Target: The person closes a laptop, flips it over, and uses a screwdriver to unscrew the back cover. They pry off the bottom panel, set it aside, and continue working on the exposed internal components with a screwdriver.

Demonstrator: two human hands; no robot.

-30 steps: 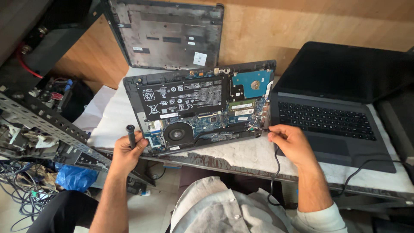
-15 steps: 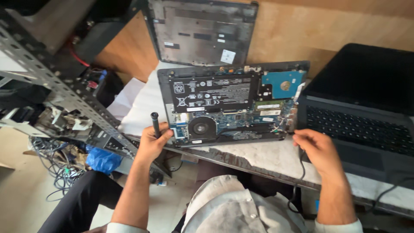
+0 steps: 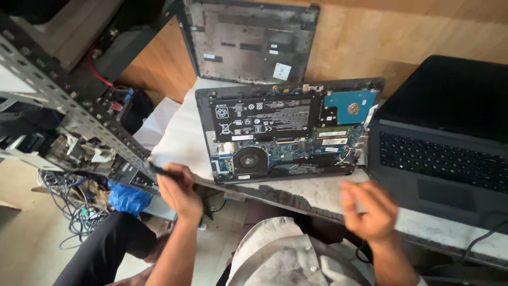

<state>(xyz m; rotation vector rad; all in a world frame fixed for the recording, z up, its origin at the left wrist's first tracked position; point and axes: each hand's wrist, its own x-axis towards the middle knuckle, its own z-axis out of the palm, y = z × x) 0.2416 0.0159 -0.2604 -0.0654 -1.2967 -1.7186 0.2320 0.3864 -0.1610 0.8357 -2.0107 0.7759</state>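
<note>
An opened laptop (image 3: pixel 286 132) lies upside down on the white worktop (image 3: pixel 180 132), showing its black battery, fan, blue circuit board and blue hard drive. My left hand (image 3: pixel 180 190) is off the worktop's front-left edge, shut on a black screwdriver (image 3: pixel 159 170) that points left towards a metal rack. My right hand (image 3: pixel 370 209) is blurred, lifted off the laptop in front of the worktop's front edge, with fingers apart and nothing in it.
The removed bottom cover (image 3: pixel 251 39) leans on the wooden wall behind. A second dark laptop (image 3: pixel 444 153) stands open at the right. A perforated metal rack (image 3: pixel 63 106) with parts, a blue bag (image 3: pixel 127 198) and tangled cables (image 3: pixel 69 201) fill the left side.
My left hand has dropped from the laptop's front-left corner and turned the screwdriver sideways to the left. My right hand has pulled back off the laptop's right edge. The view has shifted left.
</note>
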